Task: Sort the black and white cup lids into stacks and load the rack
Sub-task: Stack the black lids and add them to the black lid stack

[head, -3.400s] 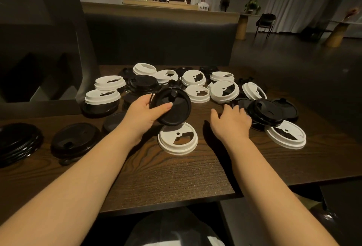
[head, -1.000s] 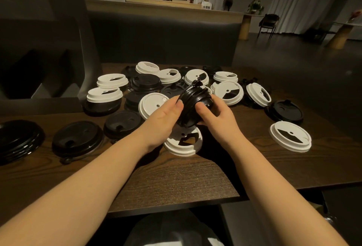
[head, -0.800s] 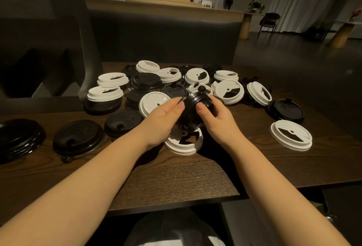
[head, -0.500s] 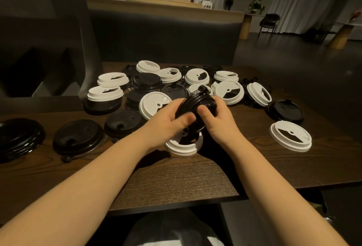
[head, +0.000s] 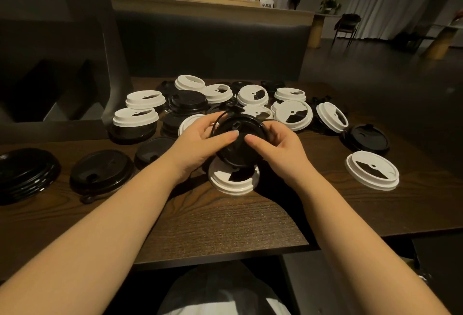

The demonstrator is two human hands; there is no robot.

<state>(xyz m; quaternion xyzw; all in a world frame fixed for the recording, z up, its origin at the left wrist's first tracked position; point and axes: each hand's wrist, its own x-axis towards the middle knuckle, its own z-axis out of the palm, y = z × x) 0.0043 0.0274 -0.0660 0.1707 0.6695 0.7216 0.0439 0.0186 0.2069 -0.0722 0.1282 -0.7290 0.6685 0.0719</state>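
Both hands hold a small black stack (head: 240, 141) of lids just above the table (head: 225, 227), tilted so its face looks back toward the person. Left hand (head: 200, 143) grips the stack's left edge, thumb across the face, fingers curled behind. Right hand (head: 278, 148) grips the right edge the same way, thumb on the face near the left thumb. How many lids are in the stack can't be told; at least two rims show at top left, one sitting a bit proud.

Directly under the stack lies a white lid (head: 234, 179), flat, apart from it. More white lids and black lids are scattered behind the hands, some overlapping; one white lid (head: 372, 170) sits alone at right. A black pile (head: 25, 174) lies at far left w/ a single black lid (head: 101, 170) beside it. No rack in view.

Judgement: step in hand looks like nesting black lids together, pressing them square. Sorting is early, since most lids are loose and mixed.

Handling, prob.: thin moulded plastic, very light, springy not stiff, glossy so a bit slippery. Squeezing hard at the rim would flex or pop a lid out of the nest. Best hold is at opposite rim edges w/ thumbs on the flat top, as now. The small plug tabs look snag-prone.
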